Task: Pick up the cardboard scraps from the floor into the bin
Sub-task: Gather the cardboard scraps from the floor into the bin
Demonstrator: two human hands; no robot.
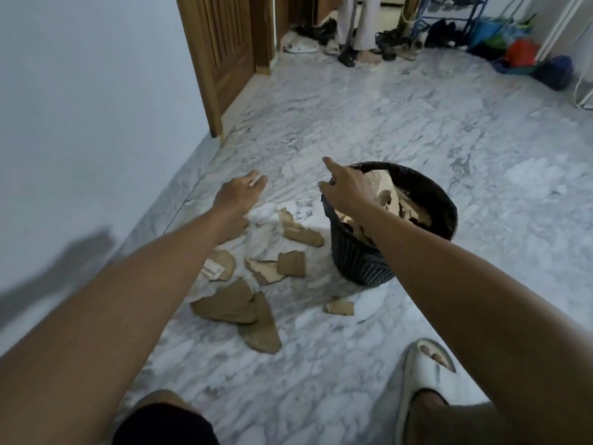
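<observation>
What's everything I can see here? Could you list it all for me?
Bin: one, black, on the floor right of the scraps, holding cardboard.
Cardboard scraps: about eight, brown, on the floor left of the bin.
Floor: grey-white marble.
Door: one, brown wood, far left.
Shoes: several, dark, far wall.
Shoe rack: one, blue, far right.
Bags: several, coloured, far right corner.
Slipper: one, white, lower right.
Left hand: open, above the scraps.
Right hand: over the bin's rim.

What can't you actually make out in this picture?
Head view only:
- Right hand: only its back shows over the bin, so whether the fingers hold anything is hidden.
- Scrap under the left forearm: mostly covered.
- Label on one scrap: print too small to read.
- Bin's depth: the cardboard piled inside hides it.
</observation>
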